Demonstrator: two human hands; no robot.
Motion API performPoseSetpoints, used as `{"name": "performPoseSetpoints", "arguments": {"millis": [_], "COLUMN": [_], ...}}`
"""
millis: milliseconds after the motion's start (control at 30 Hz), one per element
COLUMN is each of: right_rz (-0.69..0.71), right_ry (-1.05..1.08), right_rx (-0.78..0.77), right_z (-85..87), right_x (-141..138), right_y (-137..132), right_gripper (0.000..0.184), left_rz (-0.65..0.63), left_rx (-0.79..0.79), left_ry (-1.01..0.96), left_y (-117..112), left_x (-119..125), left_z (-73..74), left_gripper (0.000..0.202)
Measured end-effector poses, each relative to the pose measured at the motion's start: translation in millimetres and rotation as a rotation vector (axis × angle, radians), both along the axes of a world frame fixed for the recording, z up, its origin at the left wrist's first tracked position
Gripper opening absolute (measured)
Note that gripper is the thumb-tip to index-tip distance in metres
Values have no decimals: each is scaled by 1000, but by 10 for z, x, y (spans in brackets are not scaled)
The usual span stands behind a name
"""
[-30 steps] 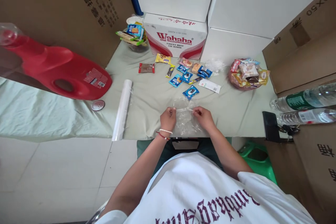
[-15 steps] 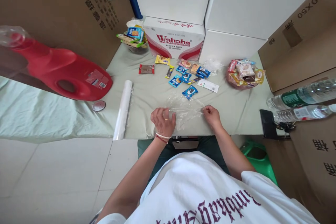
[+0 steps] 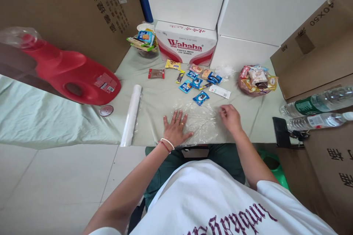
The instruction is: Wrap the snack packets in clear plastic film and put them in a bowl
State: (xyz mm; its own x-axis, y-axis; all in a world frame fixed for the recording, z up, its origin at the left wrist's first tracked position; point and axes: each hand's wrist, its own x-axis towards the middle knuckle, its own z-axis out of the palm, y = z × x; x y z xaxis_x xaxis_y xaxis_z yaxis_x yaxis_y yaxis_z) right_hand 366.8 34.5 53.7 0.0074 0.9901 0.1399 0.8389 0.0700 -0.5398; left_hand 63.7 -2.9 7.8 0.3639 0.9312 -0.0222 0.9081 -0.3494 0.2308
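A crinkled sheet of clear plastic film [image 3: 204,119] lies spread on the table near its front edge. My left hand [image 3: 176,128] rests flat on the film's left part, fingers spread and palm down. At the film's right edge is my right hand [image 3: 231,118], its fingers curled and pinched together on the edge; the fingertips are slightly blurred. Just beyond the film lies a small blue snack packet [image 3: 201,97]. Behind it are several more wrapped snacks, among them a white packet [image 3: 220,91], a brown one [image 3: 156,73] and a yellow one [image 3: 173,64].
A white roll [image 3: 131,115] lies to the left, near a red jug [image 3: 77,75] and a round lid [image 3: 106,110]. Snack-filled bowls stand at the back left and right [image 3: 242,89]. A Wahaha carton [image 3: 187,44] is behind. Plastic bottles [image 3: 320,120] and a phone [image 3: 281,132] lie right.
My left hand has flattened and spread its fingers on the film. My right hand has moved right, and the film now lies wider and flatter.
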Motion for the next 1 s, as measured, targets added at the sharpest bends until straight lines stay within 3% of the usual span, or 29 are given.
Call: {"name": "performPoseSetpoints", "arguments": {"millis": [133, 200, 300, 400, 500, 600, 700, 767, 867, 1000], "right_rz": [573, 697, 613, 451, 275, 270, 265, 252, 224, 101], "right_ry": [42, 38, 84, 116, 10, -174, -357, -419, -424, -326], "right_rx": [-30, -96, -144, -175, -155, -93, -43, -34, -88, -54], "right_z": [-106, -225, -301, -175, 51, 195, 168, 94, 24, 134], "right_x": [-416, -392, -78, 257, 315, 27, -447, -728, -945, -848], "right_y": [-146, -265, -383, -224, 377, 1328, 2277, 2738, 3086, 2984], "right_gripper": [41, 43, 36, 28, 30, 33, 38, 45, 41, 33], "left_rz": [18, 32, 26, 26, 24, 26, 34, 38, 41, 46], "left_rx": [0, 2, -10, -27, -37, -35, -33, -39, -47, -59], "left_ry": [-4, -7, -20, -32, -25, -22, -21, -15, -11, -22], "left_y": [4, 12, 11, 3, 2, 4, 3, 2, 3, 3], "left_x": [-47, -102, -170, -189, -183, -186, -198, -204, -204, -196], "left_z": [5, -2, -6, 15, 36, 28, 11, 11, 25, 36], "left_gripper": [78, 73, 76, 80, 80, 81, 81, 81, 81, 83]}}
